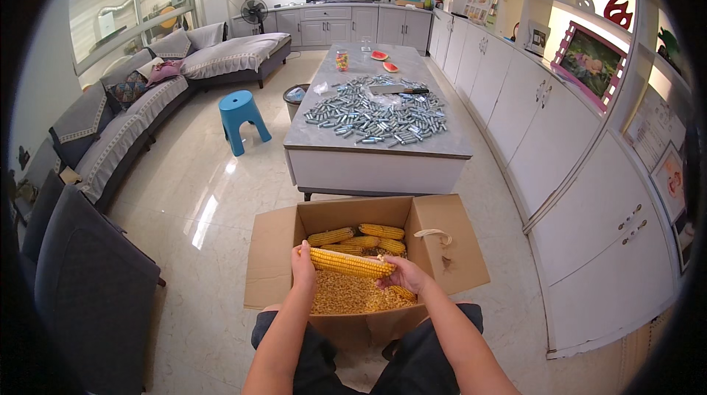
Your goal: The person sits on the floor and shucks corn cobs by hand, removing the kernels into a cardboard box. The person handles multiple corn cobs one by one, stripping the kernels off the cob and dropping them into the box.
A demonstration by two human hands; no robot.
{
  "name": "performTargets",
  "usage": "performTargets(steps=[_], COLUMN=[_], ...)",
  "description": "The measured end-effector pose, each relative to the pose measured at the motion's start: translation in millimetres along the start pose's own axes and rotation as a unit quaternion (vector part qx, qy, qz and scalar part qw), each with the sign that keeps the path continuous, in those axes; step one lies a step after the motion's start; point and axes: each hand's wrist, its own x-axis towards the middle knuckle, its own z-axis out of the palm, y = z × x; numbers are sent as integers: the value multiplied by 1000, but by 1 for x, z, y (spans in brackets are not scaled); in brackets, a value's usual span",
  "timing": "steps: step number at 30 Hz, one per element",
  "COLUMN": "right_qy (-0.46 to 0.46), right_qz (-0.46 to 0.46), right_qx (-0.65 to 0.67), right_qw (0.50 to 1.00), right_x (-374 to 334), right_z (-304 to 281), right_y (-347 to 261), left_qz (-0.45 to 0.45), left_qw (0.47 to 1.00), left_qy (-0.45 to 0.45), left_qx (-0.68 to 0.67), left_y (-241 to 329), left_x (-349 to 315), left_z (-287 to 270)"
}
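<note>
At the lower centre of the frame, a yellow corn cob [351, 263] is being held level above the cardboard box [353, 212], its left end being gripped by the left hand [303, 265], its right end being pinched by the right hand [407, 275]. Judging by the loose kernels [352, 294] being contained below, shelling is apparently being done; steady support and thumb pressure are probably being called for.

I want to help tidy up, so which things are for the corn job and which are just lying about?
Corn job: held corn cob, other cobs, loose kernels, cardboard box.

Seemingly just lying about: metal cylinders, knife, watermelon slices, blue stool.
</note>
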Motion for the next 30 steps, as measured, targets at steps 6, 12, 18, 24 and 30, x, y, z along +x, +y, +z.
performTargets(steps=[6, 12, 18, 24, 30], right_qy=[51, 49, 116, 94, 102], right_qz=[-19, -9, -29, -35, -9], right_qx=[-116, -18, -245, -391, -404], right_qw=[992, 999, 962, 915, 909], right_x=[2, 4, 1, 2, -9], right_z=[-1, -2, 2, 0, 13], right_y=[2, 3, -1, 5, -1], left_qz=[5, 18, -37, -108, -131], left_qw=[1000, 1000, 994, 958, 967], left_qy=[-7, -22, -98, -258, -217], left_qx=[8, -3, 17, -68, -32], left_y=[-7, -14, 15, 20, 2], left_x=[4, 9, -12, -14, -5], left_z=[-2, -3, 5, 2, 2])
